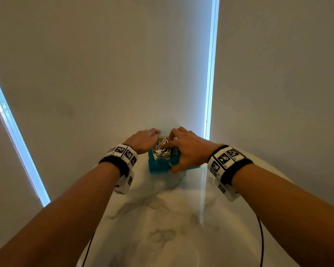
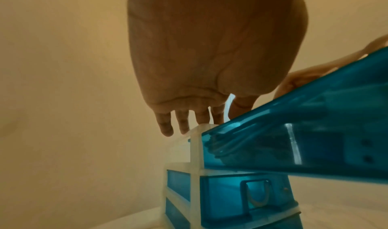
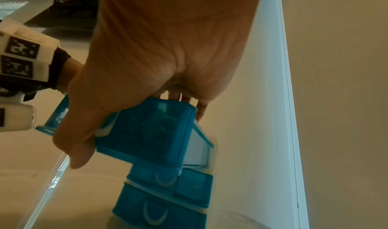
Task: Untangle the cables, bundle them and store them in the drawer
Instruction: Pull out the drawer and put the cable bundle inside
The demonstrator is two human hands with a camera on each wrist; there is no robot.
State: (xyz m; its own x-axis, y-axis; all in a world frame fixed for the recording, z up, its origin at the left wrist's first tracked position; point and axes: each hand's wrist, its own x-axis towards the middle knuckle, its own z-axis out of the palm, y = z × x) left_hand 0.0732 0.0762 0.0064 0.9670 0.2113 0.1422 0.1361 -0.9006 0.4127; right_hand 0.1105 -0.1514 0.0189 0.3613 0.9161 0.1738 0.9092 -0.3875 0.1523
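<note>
The cables point(image 1: 163, 148) are seen as a pale, mixed coil packed inside the top drawer point(image 1: 158, 167), which is pulled out of the small drawer unit point(image 2: 196, 151) toward the person, its long axis running from the unit to the viewer and its front end tilted slightly downward in the left wrist view. The drawer is of translucent teal plastic, and the unit's frame is of milky white plastic. Below the open drawer, two further teal drawers point(image 3: 168, 179) are seen closed, each with a curved pull. The right hand point(image 1: 189, 149) is clamped on the drawer's front, the thumb under its front face and the fingers curled over the rim onto the cables. The left hand point(image 1: 143, 140) is laid on top of the unit behind the drawer, its fingers point(image 2: 166, 124) straight and spread over the frame's edge. The unit is set on a marble-patterned tabletop point(image 1: 162, 228), close against pale roller blinds point(image 1: 104, 64) behind it. Marker-printed wrist bands point(image 1: 121, 154) are worn on both forearms.
</note>
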